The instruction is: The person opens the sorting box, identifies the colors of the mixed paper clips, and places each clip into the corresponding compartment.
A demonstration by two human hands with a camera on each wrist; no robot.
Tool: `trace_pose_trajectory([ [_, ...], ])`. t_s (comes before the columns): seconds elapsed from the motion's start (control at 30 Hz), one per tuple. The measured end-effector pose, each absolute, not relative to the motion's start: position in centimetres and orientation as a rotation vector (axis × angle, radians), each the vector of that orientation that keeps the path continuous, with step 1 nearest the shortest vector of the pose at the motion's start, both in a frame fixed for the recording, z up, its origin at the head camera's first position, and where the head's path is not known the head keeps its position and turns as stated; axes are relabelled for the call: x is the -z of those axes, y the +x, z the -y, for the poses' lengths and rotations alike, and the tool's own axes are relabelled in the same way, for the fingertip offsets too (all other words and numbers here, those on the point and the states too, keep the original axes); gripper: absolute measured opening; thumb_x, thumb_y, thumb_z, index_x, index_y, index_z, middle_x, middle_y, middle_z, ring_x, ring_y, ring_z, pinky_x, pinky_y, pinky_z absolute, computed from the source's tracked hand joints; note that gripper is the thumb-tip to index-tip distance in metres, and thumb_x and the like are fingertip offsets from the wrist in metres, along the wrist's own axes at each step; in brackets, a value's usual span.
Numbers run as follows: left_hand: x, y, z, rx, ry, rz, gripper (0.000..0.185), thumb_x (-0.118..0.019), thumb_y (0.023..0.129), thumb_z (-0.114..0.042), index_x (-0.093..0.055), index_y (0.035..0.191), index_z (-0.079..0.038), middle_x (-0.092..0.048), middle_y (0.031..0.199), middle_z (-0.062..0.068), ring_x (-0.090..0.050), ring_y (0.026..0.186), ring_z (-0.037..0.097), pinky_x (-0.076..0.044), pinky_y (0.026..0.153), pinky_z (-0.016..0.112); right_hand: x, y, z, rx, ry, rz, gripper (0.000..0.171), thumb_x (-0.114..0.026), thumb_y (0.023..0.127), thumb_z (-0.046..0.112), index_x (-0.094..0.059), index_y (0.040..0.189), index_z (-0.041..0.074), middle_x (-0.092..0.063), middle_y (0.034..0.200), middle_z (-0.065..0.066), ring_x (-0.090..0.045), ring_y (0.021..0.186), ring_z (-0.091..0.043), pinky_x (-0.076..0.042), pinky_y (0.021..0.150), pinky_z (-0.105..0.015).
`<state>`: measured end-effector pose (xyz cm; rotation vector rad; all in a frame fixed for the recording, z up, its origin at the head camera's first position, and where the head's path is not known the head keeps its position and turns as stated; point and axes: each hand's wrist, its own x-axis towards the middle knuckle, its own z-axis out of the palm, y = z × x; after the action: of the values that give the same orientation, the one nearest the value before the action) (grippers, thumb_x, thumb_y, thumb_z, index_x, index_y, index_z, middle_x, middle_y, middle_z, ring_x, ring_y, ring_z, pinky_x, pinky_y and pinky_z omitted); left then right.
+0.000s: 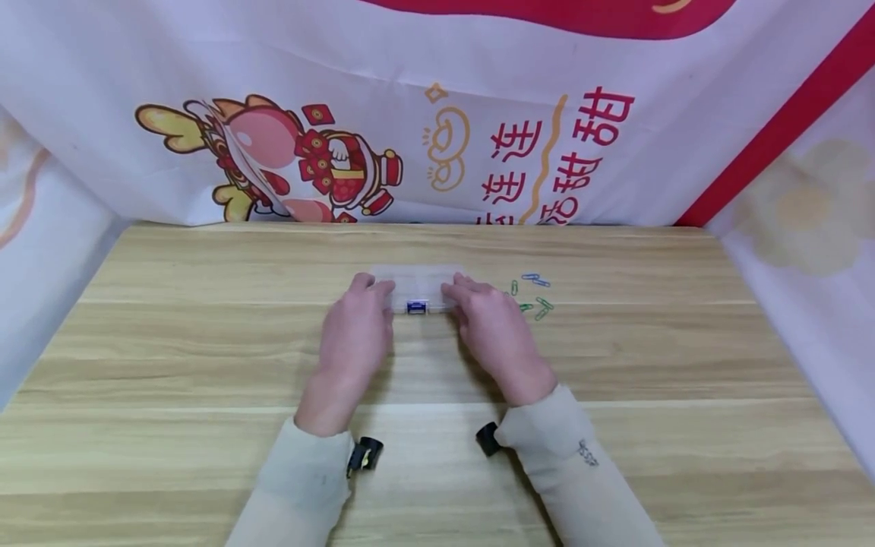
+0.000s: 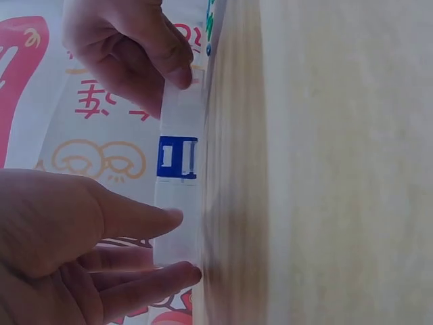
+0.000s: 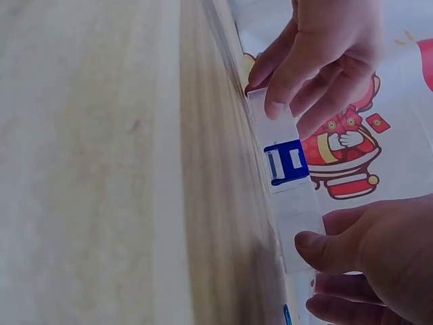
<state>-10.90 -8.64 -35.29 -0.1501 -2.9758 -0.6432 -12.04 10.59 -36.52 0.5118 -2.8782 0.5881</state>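
A translucent plastic box [image 1: 415,282] with a blue latch [image 1: 417,308] on its front sits on the table, lid down. My left hand [image 1: 357,327] grips its left end. In the left wrist view the thumb [image 2: 169,218] presses the front face and the fingers reach round the side. At the other end, my right hand [image 1: 495,327] holds the box the same way, with its thumb [image 3: 318,247] on the front. The latch lies between the two thumbs, untouched. What the box holds inside does not show.
Right of the box, beside my right hand, lie several loose paper clips, green ones [image 1: 544,307] and blue ones [image 1: 536,279]. The wooden table [image 1: 205,365] ends at a printed white cloth [image 1: 424,61] behind. More cloth hangs at both sides.
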Motion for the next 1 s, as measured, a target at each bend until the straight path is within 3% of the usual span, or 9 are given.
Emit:
trace_pose_trajectory([
  [0.23, 35.3, -11.0, 8.6, 0.623, -0.162, 3.003, 0.044, -0.075, 0.1, -0.01, -0.069, 0.143, -0.006, -0.057, 0.15, 0.026, -0.064, 0.13, 0.042, -0.065, 0.098, 0.053, 36.7, -12.3, -10.9, -0.548, 0.536, 2.857, 0.035, -0.071, 0.102, 0.005, -0.073, 0.136, 0.013, -0.068, 0.147, -0.011, -0.071, 0.131, -0.031, -0.06, 0.11, -0.048],
  [0.4, 35.4, -11.2, 8.6, 0.627, -0.192, 2.949, 0.042, -0.073, 0.098, -0.003, -0.07, 0.14, -0.001, -0.062, 0.15, 0.023, -0.052, 0.149, 0.042, -0.048, 0.123, 0.057, 36.5, -12.3, -10.9, -0.528, 0.531, 2.862, 0.037, -0.072, 0.103, 0.008, -0.072, 0.139, 0.014, -0.068, 0.148, -0.01, -0.071, 0.13, -0.032, -0.061, 0.109, -0.048],
  [0.47, 35.3, -11.3, 8.5, 0.651, -0.191, 2.95, 0.041, -0.07, 0.099, 0.001, -0.068, 0.14, 0.0, -0.062, 0.152, 0.022, -0.05, 0.152, 0.041, -0.045, 0.126, 0.056, 36.3, -12.3, -10.8, -0.52, 0.527, 2.862, 0.038, -0.072, 0.102, 0.009, -0.071, 0.14, 0.014, -0.068, 0.148, -0.01, -0.071, 0.13, -0.031, -0.062, 0.108, -0.048],
  [0.67, 34.9, -11.3, 8.3, 0.66, -0.181, 2.987, 0.043, -0.064, 0.101, 0.006, -0.065, 0.143, 0.002, -0.061, 0.154, 0.022, -0.053, 0.15, 0.04, -0.049, 0.123, 0.055, 36.1, -12.2, -10.4, -0.511, 0.511, 2.867, 0.039, -0.07, 0.104, 0.011, -0.069, 0.143, 0.012, -0.066, 0.15, -0.013, -0.07, 0.132, -0.033, -0.06, 0.11, -0.048],
  [0.83, 34.8, -11.3, 8.2, 0.643, -0.19, 2.999, 0.053, -0.068, 0.093, 0.012, -0.064, 0.145, 0.002, -0.06, 0.154, 0.023, -0.052, 0.15, 0.04, -0.051, 0.121, 0.055, 36.2, -12.0, -10.0, -0.484, 0.561, 2.875, 0.048, -0.074, 0.102, 0.012, -0.064, 0.148, 0.012, -0.062, 0.155, -0.016, -0.06, 0.144, -0.034, -0.051, 0.121, -0.05],
  [1.0, 34.8, -11.4, 8.2, 0.62, -0.215, 2.997, 0.06, -0.073, 0.089, 0.014, -0.062, 0.147, 0.002, -0.06, 0.154, 0.023, -0.053, 0.149, 0.039, -0.052, 0.12, 0.054, 36.4, -12.0, -9.8, -0.459, 0.566, 2.874, 0.052, -0.072, 0.1, 0.003, -0.062, 0.15, 0.013, -0.061, 0.156, -0.014, -0.056, 0.149, -0.032, -0.048, 0.125, -0.049],
])
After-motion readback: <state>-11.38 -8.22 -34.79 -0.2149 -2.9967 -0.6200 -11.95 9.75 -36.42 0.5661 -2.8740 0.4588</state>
